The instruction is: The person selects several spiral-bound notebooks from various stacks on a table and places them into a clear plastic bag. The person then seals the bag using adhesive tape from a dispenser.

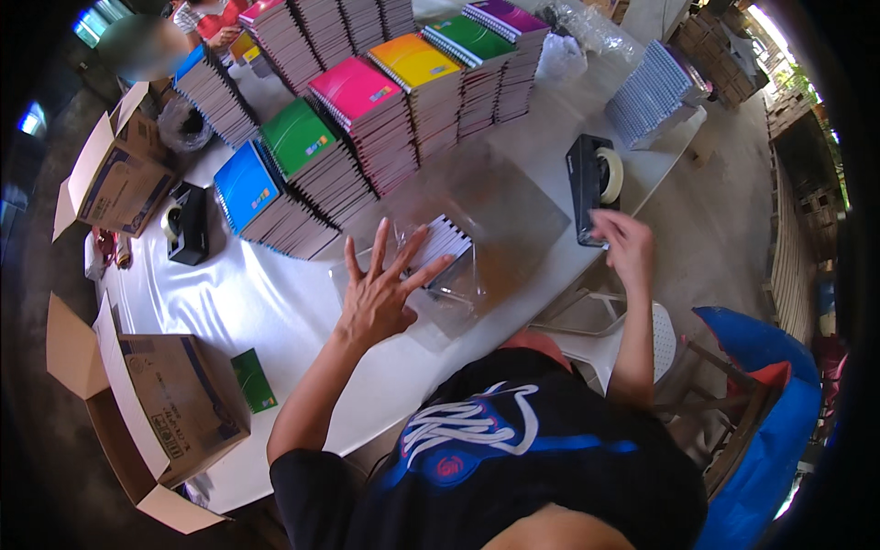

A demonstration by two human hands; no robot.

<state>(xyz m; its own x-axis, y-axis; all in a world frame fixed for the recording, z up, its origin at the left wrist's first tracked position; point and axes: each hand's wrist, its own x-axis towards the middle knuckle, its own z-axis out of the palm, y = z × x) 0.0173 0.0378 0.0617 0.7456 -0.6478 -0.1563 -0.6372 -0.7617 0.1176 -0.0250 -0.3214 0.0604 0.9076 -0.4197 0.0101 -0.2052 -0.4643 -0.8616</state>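
1. Two hands of the wearer are in view. The left hand [374, 301] is spread wide, fingers fanned apart, lying over one small notebook [449, 240] with a spiral edge and its clear plastic wrap [463, 286].
2. That notebook lies on the table [316, 367], in front of the tall stacks, partly hidden by the fingers.
3. The right hand [629, 246] is partly curled, thumb and forefinger close together at the near end of a black tape dispenser [581, 179]. Whether it pinches any tape, I cannot tell.
4. Tape dispensers: two; the second dispenser [191, 229] stands on the left.
5. Open cardboard boxes: two, an upper box [128, 188] and a lower box [179, 390], both at the left.
6. Front row of notebook stacks: six, topped blue [246, 183], green [301, 137], pink [356, 84], yellow [412, 59], green and purple. Those behind are partly cut off.
7. One green notebook [254, 380] lies alone beside the lower box.
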